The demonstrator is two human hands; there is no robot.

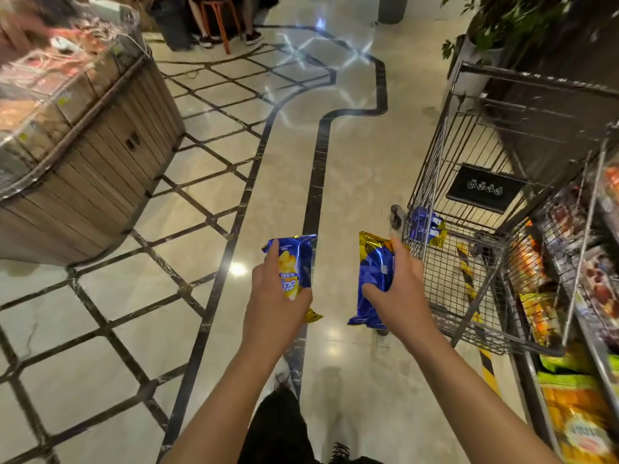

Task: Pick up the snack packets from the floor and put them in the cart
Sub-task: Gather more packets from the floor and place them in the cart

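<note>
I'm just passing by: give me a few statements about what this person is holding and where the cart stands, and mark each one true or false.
1. Each hand holds a blue snack packet. True: the left hand grips one packet, the right hand another.
2. The cart stands on the person's left. False: it stands on their right.
3. The cart holds nothing. False: a blue packet already lies inside.
4. A wooden counter stands on the left. True.
5. The held packets rest on the floor. False: both are lifted above it.

left grip curled, right grip curled
</note>
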